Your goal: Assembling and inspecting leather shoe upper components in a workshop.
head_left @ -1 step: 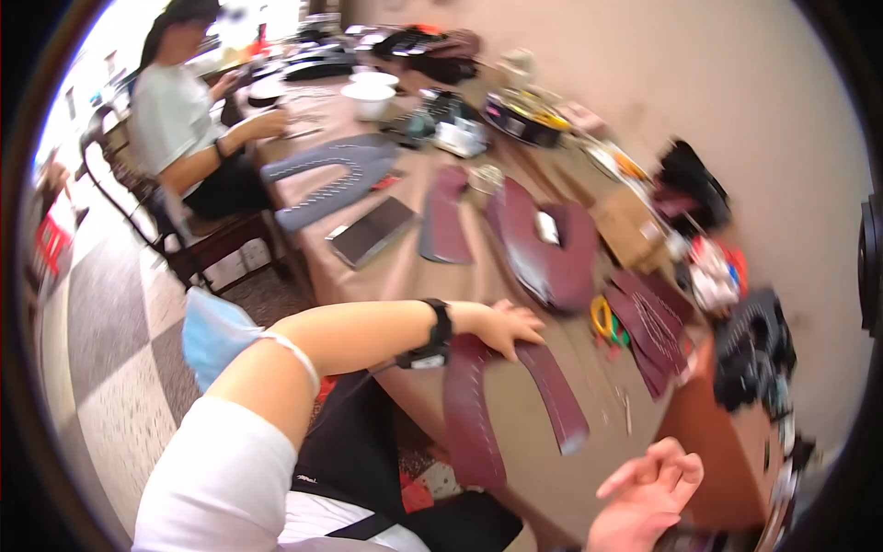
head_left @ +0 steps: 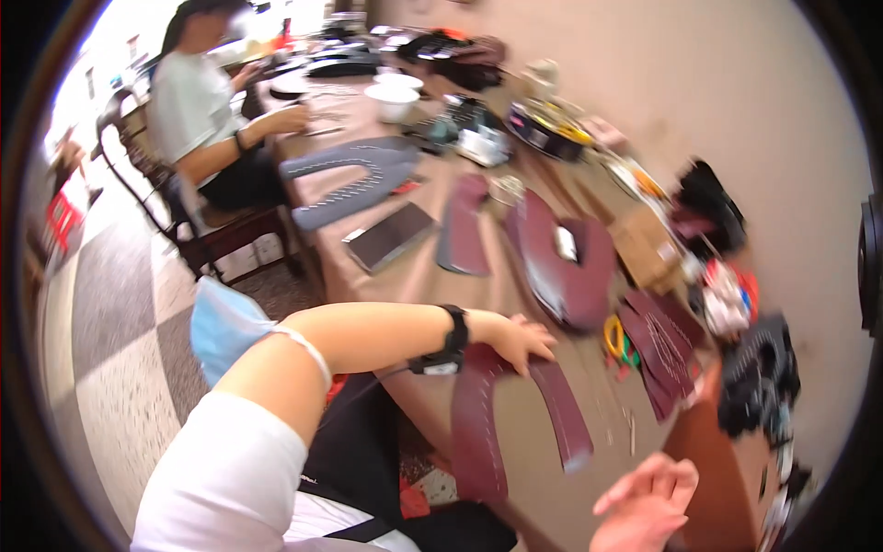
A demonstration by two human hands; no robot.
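My left hand (head_left: 524,340) lies flat, fingers spread, on the bend of a U-shaped maroon leather piece (head_left: 478,432) at the near edge of the brown table (head_left: 414,276). A black watch band (head_left: 451,339) circles that wrist, and a blue face mask (head_left: 221,327) hangs by the elbow. My right hand (head_left: 644,506) hovers at the lower right above the table, fingers loosely curled and apart, holding nothing.
A large maroon piece (head_left: 570,267), a maroon strip (head_left: 464,230), stacked maroon cut-outs (head_left: 658,345), yellow-green scissors (head_left: 616,339), a dark board (head_left: 391,236) and a grey U-shaped piece (head_left: 354,175) lie further along. A cardboard box (head_left: 644,244) and clutter line the wall. Another person (head_left: 198,110) sits far left.
The view has shifted slightly, so everything sits a little to the right. My right hand is lower in the picture. My left hand stays on the maroon piece.
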